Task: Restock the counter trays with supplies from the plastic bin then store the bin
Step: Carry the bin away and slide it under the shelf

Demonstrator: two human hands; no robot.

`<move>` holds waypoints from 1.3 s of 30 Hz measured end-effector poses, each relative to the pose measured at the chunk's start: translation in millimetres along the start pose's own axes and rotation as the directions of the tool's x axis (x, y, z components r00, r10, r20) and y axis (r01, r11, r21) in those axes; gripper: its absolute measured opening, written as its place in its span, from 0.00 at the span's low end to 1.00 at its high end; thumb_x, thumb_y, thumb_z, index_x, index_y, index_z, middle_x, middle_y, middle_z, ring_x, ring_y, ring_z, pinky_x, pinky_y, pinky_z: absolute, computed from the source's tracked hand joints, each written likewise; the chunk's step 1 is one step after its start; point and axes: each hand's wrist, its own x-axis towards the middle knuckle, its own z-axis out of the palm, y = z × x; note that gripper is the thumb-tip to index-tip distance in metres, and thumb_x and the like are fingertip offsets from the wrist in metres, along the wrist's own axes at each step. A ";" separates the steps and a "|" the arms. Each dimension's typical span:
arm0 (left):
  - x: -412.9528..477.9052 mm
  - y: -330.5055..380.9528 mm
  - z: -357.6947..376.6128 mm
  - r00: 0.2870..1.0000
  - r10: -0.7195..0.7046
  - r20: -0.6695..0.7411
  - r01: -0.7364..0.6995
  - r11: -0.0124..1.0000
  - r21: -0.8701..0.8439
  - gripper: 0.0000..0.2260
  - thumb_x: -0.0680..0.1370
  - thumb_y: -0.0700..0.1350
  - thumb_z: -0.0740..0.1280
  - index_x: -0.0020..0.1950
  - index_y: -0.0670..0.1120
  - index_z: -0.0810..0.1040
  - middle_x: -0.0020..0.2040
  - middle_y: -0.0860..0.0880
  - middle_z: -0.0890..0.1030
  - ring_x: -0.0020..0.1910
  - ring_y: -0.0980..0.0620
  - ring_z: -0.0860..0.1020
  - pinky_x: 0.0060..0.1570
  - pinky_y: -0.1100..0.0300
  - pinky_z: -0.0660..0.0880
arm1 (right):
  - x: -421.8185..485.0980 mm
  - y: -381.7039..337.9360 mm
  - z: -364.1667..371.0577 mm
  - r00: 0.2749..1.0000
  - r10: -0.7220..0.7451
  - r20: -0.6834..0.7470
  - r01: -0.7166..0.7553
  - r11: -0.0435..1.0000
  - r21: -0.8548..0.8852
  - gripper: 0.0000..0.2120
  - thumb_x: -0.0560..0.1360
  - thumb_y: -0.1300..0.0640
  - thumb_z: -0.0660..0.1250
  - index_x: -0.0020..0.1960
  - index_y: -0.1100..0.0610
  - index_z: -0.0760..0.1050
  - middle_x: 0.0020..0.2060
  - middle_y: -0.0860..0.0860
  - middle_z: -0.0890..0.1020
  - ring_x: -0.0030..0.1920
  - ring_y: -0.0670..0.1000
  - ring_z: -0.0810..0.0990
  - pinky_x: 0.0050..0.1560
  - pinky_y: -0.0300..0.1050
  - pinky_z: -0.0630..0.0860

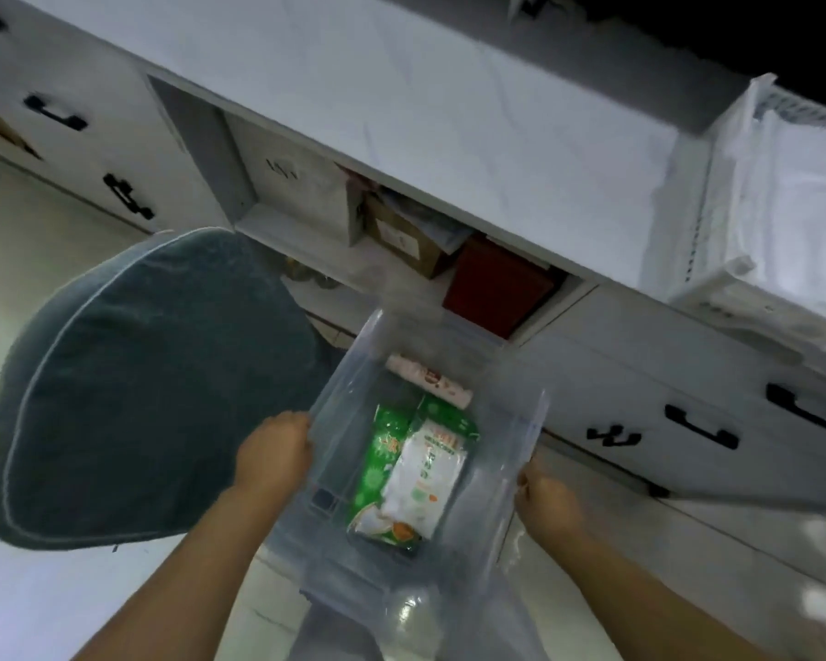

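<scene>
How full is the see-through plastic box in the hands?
Mostly empty. The clear plastic bin holds just a green printed packet, a white packet lying on it and a white tube; its bare bottom shows around them.

Fingertips of your left hand [273,450] and right hand [547,503] hide behind bin [520,446] walls; packet [425,474] print unreadable; tray [706,288] cropped right.

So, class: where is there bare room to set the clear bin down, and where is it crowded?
Free: the white countertop, bare from above the cubby to the white tray; the floor between chair cushion and drawers. Crowded: the cubby, packed with a white bag, cardboard box and red box.
</scene>
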 end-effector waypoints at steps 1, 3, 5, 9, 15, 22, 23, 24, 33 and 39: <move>10.0 -3.7 0.6 0.999 0.027 0.031 -0.027 1.000 0.013 0.09 0.75 0.39 0.60 0.53 0.44 0.76 0.52 0.44 0.79 0.49 0.45 0.77 0.43 0.54 0.75 | -1.4 -2.6 6.2 0.998 0.057 -0.019 -0.056 0.997 0.050 0.05 0.77 0.59 0.59 0.52 0.55 0.70 0.50 0.58 0.81 0.48 0.56 0.79 0.39 0.38 0.72; 28.4 -7.5 2.3 0.994 0.074 0.079 -0.077 0.997 0.032 0.10 0.75 0.40 0.61 0.55 0.44 0.75 0.54 0.44 0.78 0.51 0.45 0.76 0.43 0.54 0.74 | -5.7 -8.5 17.5 0.985 0.168 -0.047 -0.159 0.975 0.154 0.11 0.76 0.58 0.61 0.58 0.54 0.69 0.51 0.58 0.80 0.50 0.58 0.79 0.44 0.43 0.73; 44.0 -6.0 5.0 0.987 0.110 0.115 -0.113 0.993 0.018 0.10 0.75 0.41 0.62 0.55 0.43 0.74 0.53 0.43 0.77 0.51 0.44 0.76 0.43 0.54 0.74 | -7.4 -13.9 26.6 0.963 0.260 -0.071 -0.236 0.941 0.241 0.10 0.76 0.57 0.60 0.58 0.53 0.68 0.41 0.52 0.78 0.36 0.50 0.75 0.32 0.39 0.68; 65.8 5.2 12.6 0.982 0.129 0.136 -0.124 0.991 -0.042 0.09 0.76 0.41 0.61 0.56 0.41 0.73 0.52 0.42 0.78 0.46 0.44 0.77 0.41 0.54 0.75 | -1.2 -18.2 43.0 0.925 0.376 -0.060 -0.328 0.868 0.373 0.09 0.77 0.59 0.57 0.56 0.58 0.69 0.38 0.53 0.76 0.35 0.53 0.75 0.29 0.40 0.66; 75.2 23.5 22.3 0.986 0.073 0.150 -0.074 0.997 0.004 0.09 0.77 0.38 0.61 0.56 0.37 0.72 0.52 0.39 0.77 0.44 0.42 0.77 0.37 0.55 0.71 | -4.6 -13.3 53.2 0.912 0.408 0.026 -0.343 0.729 0.592 0.04 0.76 0.57 0.61 0.49 0.57 0.69 0.40 0.55 0.78 0.35 0.53 0.77 0.31 0.39 0.68; 54.2 63.7 28.9 0.978 0.124 0.167 -0.140 0.987 0.082 0.04 0.76 0.39 0.63 0.46 0.39 0.69 0.45 0.39 0.77 0.35 0.46 0.73 0.31 0.57 0.68 | -36.2 31.2 63.5 0.907 0.421 -0.012 -0.335 0.740 0.583 0.11 0.76 0.56 0.63 0.55 0.60 0.69 0.42 0.53 0.75 0.40 0.54 0.74 0.38 0.41 0.67; 46.9 74.2 33.1 0.973 0.150 0.174 -0.169 0.981 0.098 0.05 0.75 0.39 0.63 0.48 0.39 0.70 0.46 0.39 0.78 0.36 0.45 0.73 0.32 0.58 0.67 | -45.2 43.5 64.0 0.897 0.442 -0.011 -0.352 0.728 0.588 0.11 0.75 0.55 0.63 0.54 0.61 0.69 0.42 0.53 0.75 0.40 0.54 0.74 0.38 0.41 0.67; 39.0 85.9 38.6 0.967 0.176 0.182 -0.199 0.973 0.117 0.07 0.75 0.39 0.64 0.50 0.38 0.71 0.48 0.38 0.78 0.39 0.43 0.75 0.34 0.58 0.67 | -55.3 57.4 64.8 0.887 0.461 -0.011 -0.365 0.717 0.595 0.11 0.75 0.55 0.63 0.53 0.61 0.69 0.41 0.53 0.75 0.40 0.54 0.75 0.37 0.42 0.67; -79.0 225.6 113.9 0.911 0.291 0.292 -0.357 0.911 0.207 0.09 0.75 0.41 0.64 0.53 0.39 0.71 0.53 0.39 0.79 0.51 0.40 0.78 0.42 0.58 0.69 | -164.5 235.0 84.0 0.812 0.583 -0.024 -0.411 0.600 0.686 0.08 0.72 0.54 0.66 0.43 0.57 0.68 0.39 0.53 0.76 0.39 0.54 0.75 0.36 0.42 0.66; -167.0 339.8 170.3 0.856 0.408 0.317 -0.481 0.854 0.198 0.07 0.75 0.43 0.63 0.46 0.41 0.68 0.52 0.39 0.79 0.50 0.40 0.78 0.42 0.56 0.71 | -241.7 370.3 86.7 0.759 0.650 -0.041 -0.411 0.527 0.744 0.08 0.72 0.54 0.67 0.42 0.55 0.68 0.40 0.52 0.76 0.40 0.53 0.75 0.37 0.41 0.66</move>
